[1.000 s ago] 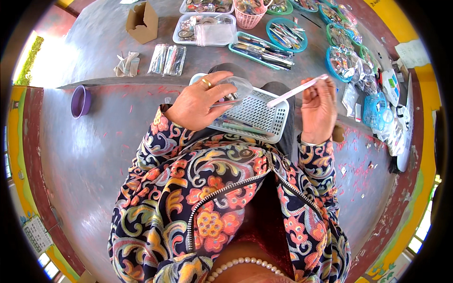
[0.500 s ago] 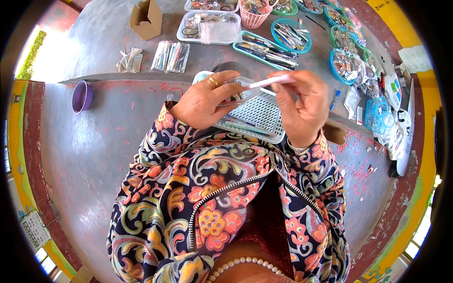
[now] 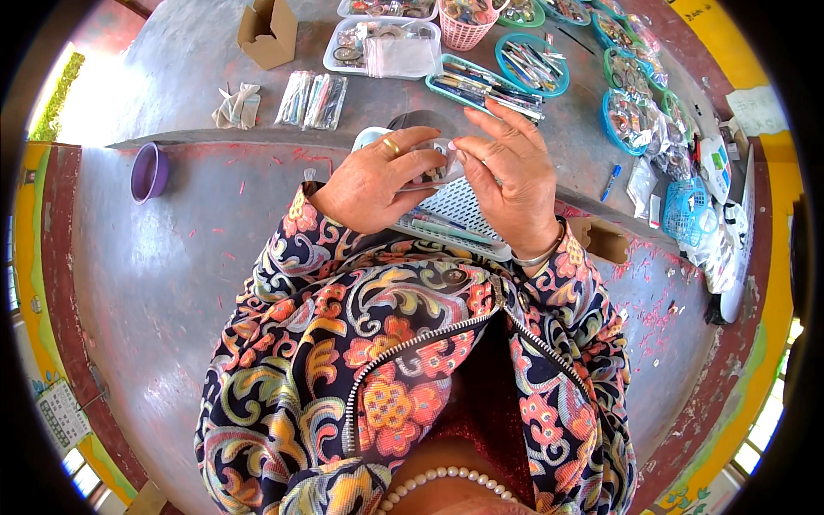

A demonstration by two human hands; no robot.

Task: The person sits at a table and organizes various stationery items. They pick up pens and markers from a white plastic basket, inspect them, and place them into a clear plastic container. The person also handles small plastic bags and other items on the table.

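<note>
My left hand (image 3: 378,182), a ring on one finger, is closed on a small clear plastic bag (image 3: 442,174) with small items inside. At the bag's mouth shows the pink end of a pen (image 3: 452,146); its rest is hidden by the bag and my fingers. The thumb and forefinger of my right hand (image 3: 515,176) pinch at that pink end, with the other fingers stretched outward. Below both hands sits a white perforated basket (image 3: 468,206) with a few pens (image 3: 446,230) lying along its near side.
Beyond lie a teal tray of pens (image 3: 481,90), a round blue basket of pens (image 3: 532,64), bagged pens (image 3: 311,100), gloves (image 3: 237,106) and a cardboard box (image 3: 268,34). A purple bowl (image 3: 149,173) stands left. Several filled baskets (image 3: 627,120) line the right.
The pink pen, held out to the right before, now has mostly gone into the bag. My right hand has moved left to the bag's mouth, its fingers lifted. The left hand stays in place.
</note>
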